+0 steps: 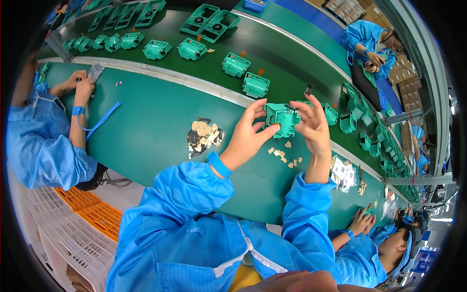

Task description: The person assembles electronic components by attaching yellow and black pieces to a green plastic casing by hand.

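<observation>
While left fingers (250,113) and right fingers (317,104) hold a green housing (280,117), open worktop (155,114) leftward, rail (189,84) beyond

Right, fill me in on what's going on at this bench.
A person in blue workwear holds a green housing up over the table, between the left grip and right grip. A small black piece shows at a raised right fingertip. A pile of cream and black pieces lies to the left. More green housings stand beyond the pale rail. Co-workers sit on both sides.
</observation>
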`<action>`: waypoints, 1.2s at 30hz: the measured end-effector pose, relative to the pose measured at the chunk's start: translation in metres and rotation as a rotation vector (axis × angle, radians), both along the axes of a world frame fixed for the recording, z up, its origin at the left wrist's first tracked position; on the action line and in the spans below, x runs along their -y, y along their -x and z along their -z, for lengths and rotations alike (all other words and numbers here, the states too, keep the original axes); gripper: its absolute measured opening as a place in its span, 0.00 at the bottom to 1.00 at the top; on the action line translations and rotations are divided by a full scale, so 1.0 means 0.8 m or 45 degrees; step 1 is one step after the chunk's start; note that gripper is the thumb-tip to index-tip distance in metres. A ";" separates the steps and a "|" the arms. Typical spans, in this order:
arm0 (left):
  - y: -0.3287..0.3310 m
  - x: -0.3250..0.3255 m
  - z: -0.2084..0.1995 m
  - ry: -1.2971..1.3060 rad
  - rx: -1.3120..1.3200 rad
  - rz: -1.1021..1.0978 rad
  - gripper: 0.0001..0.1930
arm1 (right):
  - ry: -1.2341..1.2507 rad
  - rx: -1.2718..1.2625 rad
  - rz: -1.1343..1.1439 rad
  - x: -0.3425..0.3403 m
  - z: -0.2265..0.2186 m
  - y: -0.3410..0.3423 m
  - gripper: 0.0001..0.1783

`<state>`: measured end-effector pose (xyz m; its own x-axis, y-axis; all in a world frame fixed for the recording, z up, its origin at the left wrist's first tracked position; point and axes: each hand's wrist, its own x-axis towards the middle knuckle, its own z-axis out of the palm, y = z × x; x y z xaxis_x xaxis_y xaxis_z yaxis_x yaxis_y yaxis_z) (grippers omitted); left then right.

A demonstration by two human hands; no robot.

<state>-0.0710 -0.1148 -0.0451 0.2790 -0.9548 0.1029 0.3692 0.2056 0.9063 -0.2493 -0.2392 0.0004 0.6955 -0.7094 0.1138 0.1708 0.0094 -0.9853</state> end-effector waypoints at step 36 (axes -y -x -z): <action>0.002 -0.013 -0.008 -0.001 0.296 -0.259 0.35 | 1.172 -1.155 1.441 0.094 0.028 0.030 0.52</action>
<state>-0.0728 -0.1041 -0.0385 0.4333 -0.8820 0.1854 0.1033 0.2529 0.9619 -0.2733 -0.3147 -0.0220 0.0003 -0.7870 0.6170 -0.8790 -0.2945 -0.3751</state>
